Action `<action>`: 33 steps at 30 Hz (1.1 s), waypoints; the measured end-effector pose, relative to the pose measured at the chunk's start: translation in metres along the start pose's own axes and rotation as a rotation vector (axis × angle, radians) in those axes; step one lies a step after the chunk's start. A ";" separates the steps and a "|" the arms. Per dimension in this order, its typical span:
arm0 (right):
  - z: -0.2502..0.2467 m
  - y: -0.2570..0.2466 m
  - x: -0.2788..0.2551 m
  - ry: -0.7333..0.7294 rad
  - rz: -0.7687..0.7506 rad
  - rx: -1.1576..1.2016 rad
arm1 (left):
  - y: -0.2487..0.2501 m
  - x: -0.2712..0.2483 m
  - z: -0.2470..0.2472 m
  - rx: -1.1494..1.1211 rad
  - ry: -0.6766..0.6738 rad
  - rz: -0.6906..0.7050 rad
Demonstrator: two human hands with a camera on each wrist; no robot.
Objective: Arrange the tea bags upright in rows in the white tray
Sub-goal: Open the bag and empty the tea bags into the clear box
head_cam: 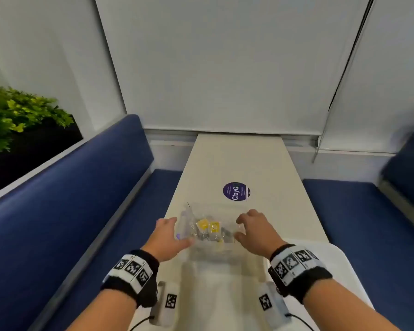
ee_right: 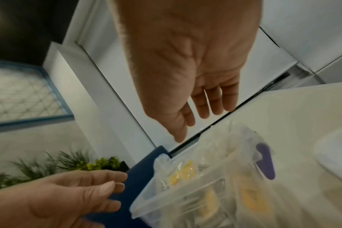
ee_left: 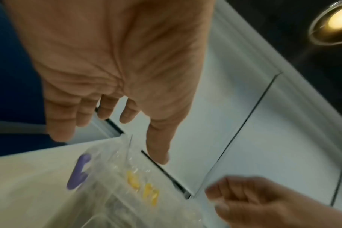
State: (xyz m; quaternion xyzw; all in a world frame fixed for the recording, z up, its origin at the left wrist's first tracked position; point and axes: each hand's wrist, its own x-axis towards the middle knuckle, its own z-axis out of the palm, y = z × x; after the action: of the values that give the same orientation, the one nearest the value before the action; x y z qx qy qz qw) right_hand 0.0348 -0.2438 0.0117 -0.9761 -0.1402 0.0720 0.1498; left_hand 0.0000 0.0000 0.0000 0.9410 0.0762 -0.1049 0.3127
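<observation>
tea bags (head_cam: 209, 228) — yellow-tagged, inside clear bag (head_cam: 208, 225) on table (head_cam: 239, 158) | purple sticker (head_cam: 236, 191) just beyond bag | left hand (head_cam: 170, 235), right hand (head_cam: 253, 229) flanked bag — fingers spread, relaxed, holding nothing; contact unclear

A booth seating nook of a café or office break area is indicated. A narrow cream table (head_cam: 234, 163) is flanked by blue upholstered benches (head_cam: 65, 199), with a round purple branded sticker (head_cam: 236, 191) fixed to its top. White roller blinds (head_cam: 225, 68) are drawn behind it, and a dark planter of green foliage (head_cam: 17, 115) is set behind the left bench.
</observation>
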 end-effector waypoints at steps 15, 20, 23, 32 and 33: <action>0.062 -0.021 0.083 -0.147 0.035 -0.165 | -0.019 0.044 0.032 -0.064 -0.006 0.016; 0.053 -0.018 0.088 -0.101 0.071 0.140 | -0.020 0.043 0.033 -0.031 -0.004 0.011; 0.034 -0.020 0.083 -0.034 0.027 0.214 | -0.019 0.042 0.032 -0.015 0.004 0.017; -0.088 -0.054 0.021 0.118 -0.229 0.382 | -0.023 0.039 0.031 -0.010 0.016 0.049; -0.094 -0.057 0.013 0.107 -0.246 0.385 | -0.026 0.039 0.031 -0.024 0.006 0.080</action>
State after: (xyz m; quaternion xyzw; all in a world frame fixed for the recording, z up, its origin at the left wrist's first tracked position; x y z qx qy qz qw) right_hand 0.0502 -0.2137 0.1172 -0.9074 -0.2338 0.0266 0.3482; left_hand 0.0277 0.0048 -0.0481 0.9397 0.0410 -0.0884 0.3278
